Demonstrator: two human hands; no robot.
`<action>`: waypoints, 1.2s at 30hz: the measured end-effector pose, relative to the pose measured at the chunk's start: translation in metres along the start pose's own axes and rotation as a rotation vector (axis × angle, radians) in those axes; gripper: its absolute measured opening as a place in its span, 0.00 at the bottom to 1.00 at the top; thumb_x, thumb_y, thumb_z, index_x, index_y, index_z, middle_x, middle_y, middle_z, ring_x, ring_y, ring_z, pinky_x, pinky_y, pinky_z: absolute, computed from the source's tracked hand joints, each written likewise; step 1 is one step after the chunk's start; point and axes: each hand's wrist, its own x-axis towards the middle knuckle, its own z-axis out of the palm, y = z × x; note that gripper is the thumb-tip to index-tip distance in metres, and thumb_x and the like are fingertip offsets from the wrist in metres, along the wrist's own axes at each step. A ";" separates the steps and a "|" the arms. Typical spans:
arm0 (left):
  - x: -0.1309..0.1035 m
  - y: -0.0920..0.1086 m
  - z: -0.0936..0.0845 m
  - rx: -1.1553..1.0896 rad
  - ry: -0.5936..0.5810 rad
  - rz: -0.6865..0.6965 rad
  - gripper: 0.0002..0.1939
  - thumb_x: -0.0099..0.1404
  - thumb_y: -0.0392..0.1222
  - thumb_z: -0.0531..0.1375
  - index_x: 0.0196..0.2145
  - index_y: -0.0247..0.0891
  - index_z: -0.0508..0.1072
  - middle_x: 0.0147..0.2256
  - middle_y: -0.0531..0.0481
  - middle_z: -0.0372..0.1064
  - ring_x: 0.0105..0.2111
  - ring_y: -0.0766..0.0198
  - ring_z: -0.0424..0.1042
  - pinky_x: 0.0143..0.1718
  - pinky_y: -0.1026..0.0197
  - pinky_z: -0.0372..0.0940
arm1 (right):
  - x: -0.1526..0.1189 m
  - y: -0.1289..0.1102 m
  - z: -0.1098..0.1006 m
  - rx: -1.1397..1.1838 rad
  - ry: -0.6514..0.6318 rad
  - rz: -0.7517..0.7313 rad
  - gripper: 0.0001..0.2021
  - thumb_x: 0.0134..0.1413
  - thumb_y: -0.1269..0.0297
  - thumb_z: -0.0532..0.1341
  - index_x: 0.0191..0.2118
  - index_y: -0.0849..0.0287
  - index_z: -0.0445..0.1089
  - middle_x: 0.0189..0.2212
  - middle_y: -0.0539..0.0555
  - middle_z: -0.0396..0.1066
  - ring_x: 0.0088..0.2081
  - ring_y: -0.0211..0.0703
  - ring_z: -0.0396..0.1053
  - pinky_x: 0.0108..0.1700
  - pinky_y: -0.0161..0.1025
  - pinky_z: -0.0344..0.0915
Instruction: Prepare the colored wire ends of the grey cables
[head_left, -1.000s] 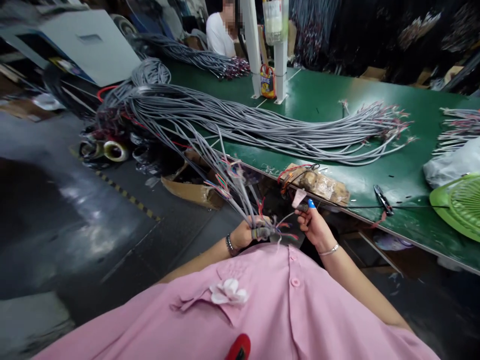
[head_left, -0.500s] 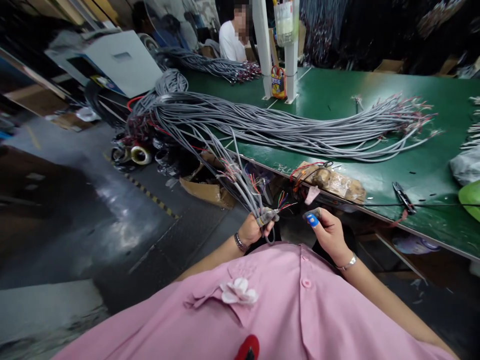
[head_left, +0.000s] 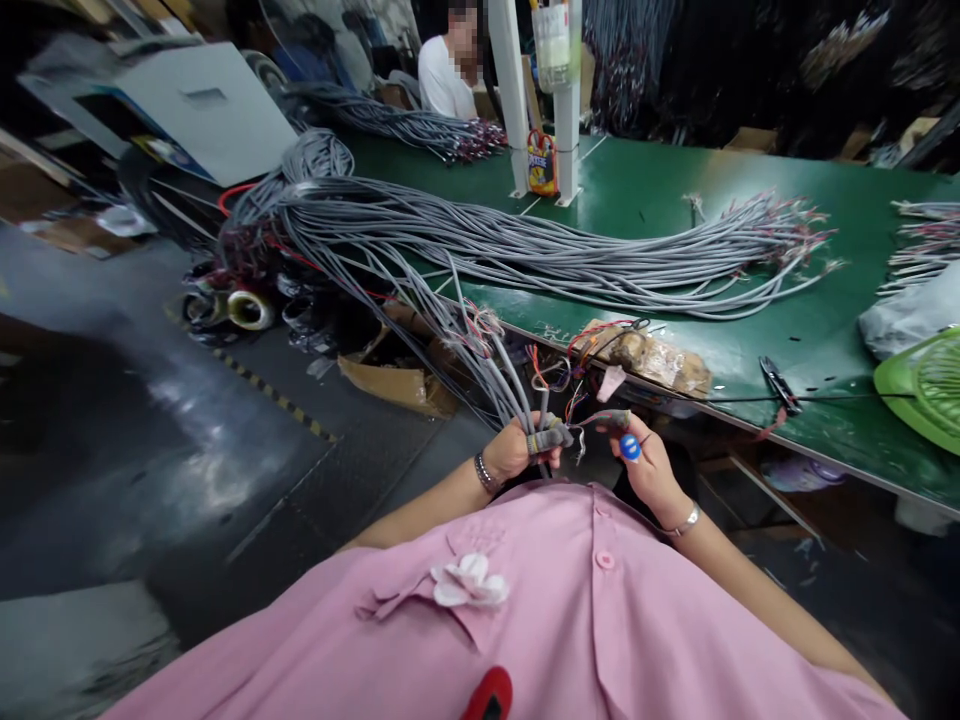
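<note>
My left hand [head_left: 517, 450] is closed around several grey cables [head_left: 504, 385] near their ends, in front of my pink shirt. A grey finger cover [head_left: 551, 438] with a yellowish band is on its thumb. Thin coloured wires fan out from the cable ends just past that thumb. To the right, my right hand [head_left: 646, 462] pinches some of these thin wires [head_left: 596, 417] between thumb and forefinger. The forefinger has a grey cover, and blue tape [head_left: 629, 447] is wrapped on the thumb. The exact wires in the pinch are too small to count.
A long bundle of grey cables [head_left: 540, 245] lies across the green table [head_left: 637, 180]. Cutters [head_left: 778, 385], a taped brown block [head_left: 664, 365] and a green fan [head_left: 922, 385] are along the near edge. A cardboard box [head_left: 394, 380] stands below. A person [head_left: 444, 75] sits behind.
My right hand has moved left to the cable end and now pinches thin wires, which stretch between both hands. My left hand keeps its hold on the cables. The view has shifted slightly.
</note>
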 end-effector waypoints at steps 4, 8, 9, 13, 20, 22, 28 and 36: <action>0.005 -0.002 0.007 0.054 0.087 0.081 0.21 0.48 0.52 0.74 0.30 0.30 0.76 0.22 0.51 0.70 0.18 0.71 0.66 0.19 0.69 0.60 | 0.002 -0.008 0.006 0.030 -0.101 0.028 0.26 0.53 0.39 0.61 0.45 0.56 0.76 0.30 0.55 0.70 0.34 0.47 0.67 0.34 0.40 0.64; 0.007 -0.007 0.010 0.173 0.135 0.130 0.22 0.48 0.52 0.73 0.31 0.31 0.78 0.21 0.52 0.70 0.19 0.72 0.64 0.20 0.68 0.61 | 0.007 -0.010 0.016 0.065 -0.036 0.101 0.16 0.52 0.48 0.66 0.37 0.56 0.76 0.31 0.54 0.72 0.33 0.44 0.67 0.35 0.39 0.65; 0.007 -0.007 0.010 0.197 0.143 0.141 0.22 0.49 0.53 0.73 0.32 0.31 0.78 0.21 0.52 0.70 0.20 0.71 0.65 0.21 0.68 0.61 | 0.007 -0.008 0.019 0.070 -0.005 0.109 0.15 0.51 0.49 0.67 0.35 0.57 0.75 0.31 0.54 0.72 0.33 0.43 0.66 0.35 0.39 0.66; 0.006 -0.010 0.009 0.208 0.182 0.180 0.22 0.52 0.55 0.71 0.34 0.31 0.78 0.23 0.51 0.70 0.22 0.70 0.66 0.22 0.69 0.60 | 0.006 0.001 0.027 0.167 -0.011 0.195 0.14 0.45 0.51 0.71 0.30 0.57 0.74 0.27 0.52 0.71 0.30 0.41 0.65 0.35 0.39 0.65; 0.003 -0.012 0.006 0.084 0.264 0.187 0.20 0.52 0.53 0.71 0.33 0.32 0.76 0.21 0.54 0.68 0.18 0.74 0.62 0.18 0.70 0.55 | 0.003 0.010 0.021 0.165 -0.201 0.418 0.17 0.43 0.51 0.71 0.24 0.59 0.70 0.18 0.47 0.64 0.21 0.33 0.56 0.26 0.34 0.57; 0.002 -0.009 0.005 0.064 0.283 0.201 0.20 0.52 0.53 0.71 0.31 0.32 0.76 0.20 0.55 0.67 0.17 0.74 0.61 0.18 0.70 0.54 | 0.004 0.008 0.013 0.060 -0.130 0.339 0.16 0.47 0.51 0.69 0.25 0.59 0.71 0.21 0.48 0.66 0.23 0.35 0.58 0.27 0.35 0.59; 0.000 -0.006 0.010 0.068 0.294 0.181 0.21 0.51 0.54 0.72 0.31 0.32 0.76 0.19 0.55 0.66 0.18 0.74 0.61 0.18 0.70 0.54 | 0.008 0.002 0.012 -0.125 -0.098 0.040 0.19 0.54 0.49 0.64 0.45 0.57 0.74 0.38 0.56 0.74 0.38 0.46 0.68 0.41 0.41 0.67; -0.002 -0.012 0.008 0.095 0.314 0.178 0.21 0.51 0.55 0.71 0.30 0.33 0.74 0.19 0.55 0.66 0.17 0.74 0.62 0.18 0.70 0.54 | 0.016 0.014 0.034 -0.047 -0.123 0.145 0.15 0.51 0.51 0.65 0.30 0.60 0.70 0.25 0.50 0.69 0.27 0.38 0.63 0.32 0.36 0.62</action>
